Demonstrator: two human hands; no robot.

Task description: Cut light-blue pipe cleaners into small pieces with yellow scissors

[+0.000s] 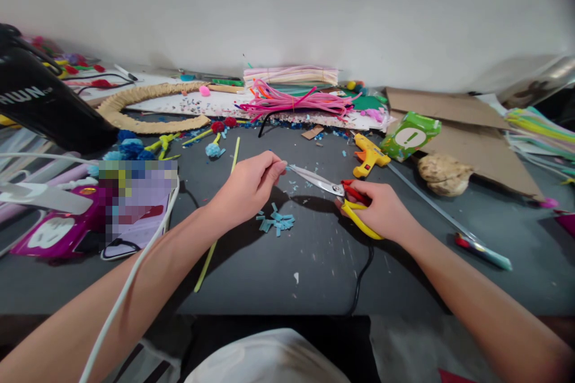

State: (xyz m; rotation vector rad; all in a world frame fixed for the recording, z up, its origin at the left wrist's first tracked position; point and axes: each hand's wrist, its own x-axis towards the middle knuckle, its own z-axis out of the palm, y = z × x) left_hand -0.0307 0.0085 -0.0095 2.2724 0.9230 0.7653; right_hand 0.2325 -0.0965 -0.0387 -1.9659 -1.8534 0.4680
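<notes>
Near the middle of the grey table, my left hand point(252, 184) is closed in a pinch, and a tiny light blue strip point(288, 167) shows at its fingertips. My right hand point(381, 209) grips a pair of scissors point(320, 181) with red and yellow handles. Their blades point left, nearly closed, and the tips reach the blue strip. Below the fingertips lies a small pile of cut light blue pieces point(277, 221), with finer scraps scattered by the blades. A yellow-green pipe cleaner point(205, 269) runs under my left forearm.
A yellow glue gun point(371, 155) and a green packet point(411, 136) lie beyond my right hand. Pink pipe cleaners point(299, 102) are bundled at the back. At left stand a black bottle point(49, 96) and a phone point(148, 203); a white cable point(135, 275) crosses my left forearm.
</notes>
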